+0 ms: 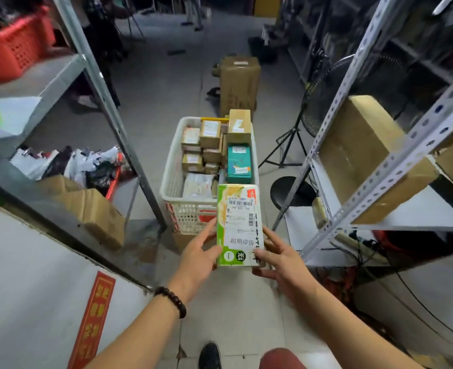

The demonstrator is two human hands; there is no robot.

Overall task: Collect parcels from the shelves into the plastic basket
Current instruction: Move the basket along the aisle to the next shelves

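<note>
I hold a green and white parcel (238,225) with a shipping label between both hands, just over the near rim of the white plastic basket (170,171). My left hand (199,251) grips its left side and my right hand (281,258) grips its right side and near corner. The basket stands on the floor in the aisle and holds several small brown boxes (210,133), a teal box (239,164) and a flat white packet (197,186).
Metal shelving stands on both sides: the left shelf (57,75) carries a red basket (15,47), the right shelf (416,217) large cardboard boxes (366,145). A tall carton (239,85) stands beyond the basket. A fan on a tripod (315,102) and a black stool (290,191) are to the right.
</note>
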